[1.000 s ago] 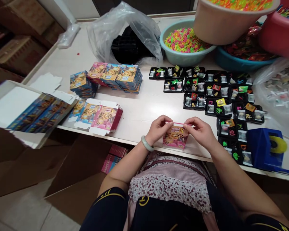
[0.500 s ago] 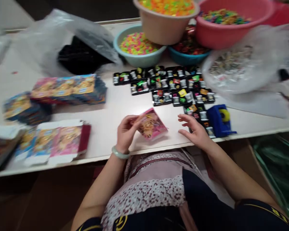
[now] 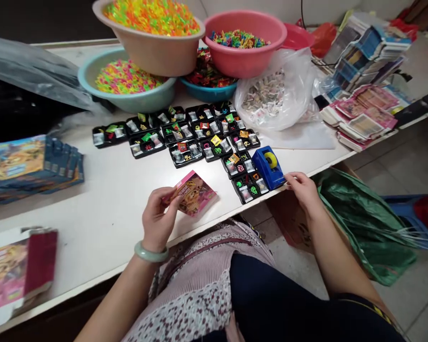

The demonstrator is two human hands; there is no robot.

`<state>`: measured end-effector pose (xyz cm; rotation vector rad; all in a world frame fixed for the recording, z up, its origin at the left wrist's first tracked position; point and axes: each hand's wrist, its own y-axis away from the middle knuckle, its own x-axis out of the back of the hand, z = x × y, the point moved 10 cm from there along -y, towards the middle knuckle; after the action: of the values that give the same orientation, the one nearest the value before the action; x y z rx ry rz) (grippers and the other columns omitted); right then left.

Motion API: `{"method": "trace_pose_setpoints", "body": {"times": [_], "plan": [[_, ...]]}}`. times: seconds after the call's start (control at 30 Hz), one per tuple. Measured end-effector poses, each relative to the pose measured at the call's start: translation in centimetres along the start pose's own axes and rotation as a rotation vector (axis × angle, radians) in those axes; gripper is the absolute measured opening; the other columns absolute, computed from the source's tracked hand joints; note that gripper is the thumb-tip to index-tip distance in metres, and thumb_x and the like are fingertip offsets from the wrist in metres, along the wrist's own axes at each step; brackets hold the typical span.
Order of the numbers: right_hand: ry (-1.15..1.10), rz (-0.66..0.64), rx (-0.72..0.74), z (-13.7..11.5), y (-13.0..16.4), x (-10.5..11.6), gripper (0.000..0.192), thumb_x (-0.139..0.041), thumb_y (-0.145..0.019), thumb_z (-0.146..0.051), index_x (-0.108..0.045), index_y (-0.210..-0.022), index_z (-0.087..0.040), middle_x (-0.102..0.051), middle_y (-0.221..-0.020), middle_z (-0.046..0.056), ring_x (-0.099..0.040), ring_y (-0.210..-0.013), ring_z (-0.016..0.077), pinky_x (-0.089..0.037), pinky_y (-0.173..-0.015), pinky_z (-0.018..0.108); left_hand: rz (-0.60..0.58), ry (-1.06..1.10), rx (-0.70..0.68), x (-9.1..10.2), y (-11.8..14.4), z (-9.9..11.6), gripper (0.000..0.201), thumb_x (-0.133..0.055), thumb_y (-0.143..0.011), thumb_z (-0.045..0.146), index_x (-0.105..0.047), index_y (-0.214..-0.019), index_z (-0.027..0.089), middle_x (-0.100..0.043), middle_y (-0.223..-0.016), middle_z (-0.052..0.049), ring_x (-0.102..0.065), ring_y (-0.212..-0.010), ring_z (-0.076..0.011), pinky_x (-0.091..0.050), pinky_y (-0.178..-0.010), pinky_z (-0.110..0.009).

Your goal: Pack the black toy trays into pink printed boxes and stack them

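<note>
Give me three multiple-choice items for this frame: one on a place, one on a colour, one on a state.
1. Where is the right hand?
A. at the blue tape dispenser by the table edge
B. inside the pink basin
C. on the flat cartons

2. What colour is the bangle on the left wrist?
A. red
B. pale green
C. black

3. How is the pink box held?
A. lying untouched
B. gripped by both hands
C. held by the left hand alone

Answers: 1 A, the fingertips sit at the dispenser's front end; 2 B, it shows pale green; 3 C, only the left hand's fingers grip it.
</note>
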<state>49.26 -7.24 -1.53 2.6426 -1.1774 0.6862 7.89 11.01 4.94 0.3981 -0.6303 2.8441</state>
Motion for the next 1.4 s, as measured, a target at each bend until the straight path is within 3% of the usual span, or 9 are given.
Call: {"method": "trace_pose_setpoints", "body": {"times": [0.1,0.2,0.4,0.67,0.87,1.0,1.13,1.27,1.4], "plan": [[-0.13,0.045,-0.036,1.0,1.2,0.4,0.035,-0.063,-0.076,-0.054,-0.064,-0.083,-0.02,-0.058,-0.09,0.004,-0.058,-0.075,0.0169,-0.055,-0.071,0.037,-0.012,0.001,-0.003,-0.3,0.3,0.1,0.022,-0.07,-0.079,0.023,-0.063,-0.099,0.02,-0.063,-0.1,-0.003,-0.061,-0.094,-0.0149,-0.053,-0.078,-0.028],[0.149,0.074,0.144,-0.3,1.8,1.2,0.028,-0.06,-0.079,-0.048,-0.064,-0.076,-0.02,-0.058,-0.091,0.007,-0.058,-0.082,0.0199,-0.052,-0.081,0.041,-0.06,0.015,0.029,-1.2,0.4,0.0,0.023,-0.068,-0.081,0.025,-0.063,-0.102,0.02,-0.065,-0.106,-0.005,-0.062,-0.1,-0.0175,-0.055,-0.085,-0.033],[0.311,-0.099,0.128,-1.6,3.1,0.0,0.032,-0.058,-0.08,-0.051,-0.064,-0.068,-0.022,-0.065,-0.075,0.008,-0.06,-0.074,0.0232,-0.052,-0.075,0.041,-0.193,-0.036,0.0,-2.4,0.6,1.3,0.019,-0.064,-0.082,0.024,-0.06,-0.101,0.019,-0.062,-0.097,-0.004,-0.061,-0.087,-0.0148,-0.054,-0.073,-0.027],[-0.435,-0.739,0.052,-15.4,10.6,-15.8,0.029,-0.069,-0.076,-0.044,-0.075,-0.097,-0.024,-0.071,-0.075,0.001,-0.063,-0.059,0.0145,-0.057,-0.061,0.032,-0.493,-0.271,-0.313,-4.9,1.6,6.1,0.069,-0.053,-0.083,0.015,-0.027,-0.146,0.025,-0.055,-0.095,-0.004,-0.052,-0.07,-0.0123,-0.046,-0.062,-0.024],[-0.249,-0.729,0.148,-16.2,9.5,-20.6,0.06,-0.06,-0.082,-0.038,-0.05,-0.137,-0.02,-0.064,-0.064,-0.004,-0.056,-0.053,0.013,-0.05,-0.06,0.03,-0.542,-0.379,-0.419,-5.4,2.5,6.5,0.053,-0.046,-0.087,0.019,-0.043,-0.14,0.026,-0.054,-0.094,-0.006,-0.051,-0.069,-0.0136,-0.045,-0.059,-0.025],[0.095,-0.718,0.316,-15.2,8.4,-21.1,0.058,-0.065,-0.08,-0.038,-0.053,-0.134,-0.02,-0.061,-0.058,-0.002,-0.057,-0.055,0.0179,-0.044,-0.059,0.03,-0.406,-0.188,-0.274,-2.9,0.9,4.6,0.035,-0.052,-0.088,0.019,-0.058,-0.122,0.023,-0.06,-0.093,-0.007,-0.056,-0.074,-0.0139,-0.048,-0.064,-0.026],[0.046,-0.705,0.438,-15.4,5.7,-23.4,0.038,-0.053,-0.089,-0.043,-0.061,-0.118,-0.019,-0.067,-0.074,0.003,-0.06,-0.066,0.0195,-0.046,-0.062,0.031,-0.213,0.012,-0.054,2.8,-1.8,1.8,0.028,-0.062,-0.086,0.024,-0.06,-0.114,0.02,-0.062,-0.097,-0.007,-0.061,-0.086,-0.0157,-0.052,-0.075,-0.028],[0.373,-0.67,0.782,-17.4,4.0,-28.6,0.025,-0.054,-0.088,-0.024,-0.064,-0.11,-0.016,-0.066,-0.115,0.01,-0.057,-0.101,0.0262,-0.045,-0.086,0.038,-0.446,-0.069,-0.164,5.7,-1.4,0.4,0.022,-0.057,-0.087,0.017,-0.064,-0.107,0.021,-0.062,-0.103,-0.008,-0.059,-0.102,-0.0187,-0.051,-0.09,-0.036],[0.781,-0.677,0.871,-17.3,3.4,-33.1,0.029,-0.048,-0.088,-0.013,-0.063,-0.113,-0.013,-0.065,-0.116,0.013,-0.052,-0.106,0.0291,-0.041,-0.087,0.039,-0.548,-0.468,-0.198,9.9,0.8,-4.0,0.034,-0.047,-0.083,0.004,-0.063,-0.108,0.021,-0.057,-0.123,-0.011,-0.043,-0.128,-0.0265,-0.039,-0.106,-0.051]]}}
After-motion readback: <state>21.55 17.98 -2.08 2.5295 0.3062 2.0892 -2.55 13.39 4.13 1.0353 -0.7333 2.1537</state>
